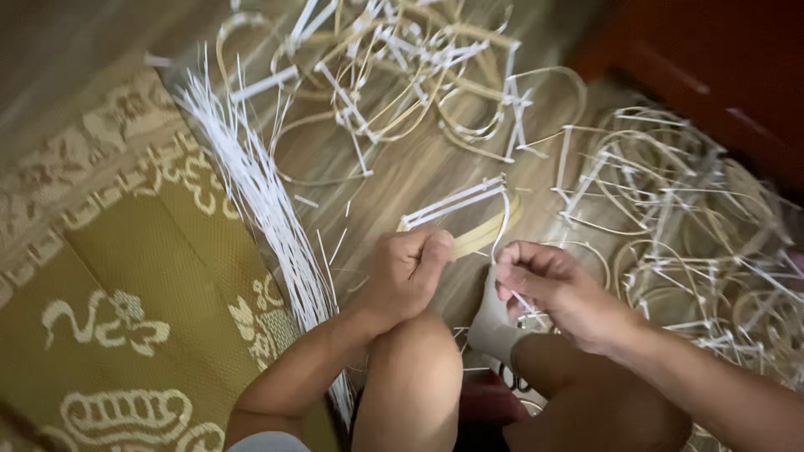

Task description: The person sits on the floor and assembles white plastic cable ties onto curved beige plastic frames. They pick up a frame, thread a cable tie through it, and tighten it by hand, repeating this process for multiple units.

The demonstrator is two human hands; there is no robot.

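Observation:
My left hand [408,269] is closed around a small frame piece made of a yellowish curved cane strip [490,228] and white plastic strips [456,199]. My right hand [546,282] pinches a thin white strip [502,224] that loops up over the piece. Both hands work just above my knees [416,368], close together in the middle of the view. A grey-white sock or cloth [492,322] sits under the right hand.
A long bundle of white strips [260,197] lies on the floor to the left. Piles of finished cane-and-strip rings lie at the top [402,67] and at the right [695,218]. A green patterned mat [126,276] covers the left. Dark red furniture [720,67] stands at top right.

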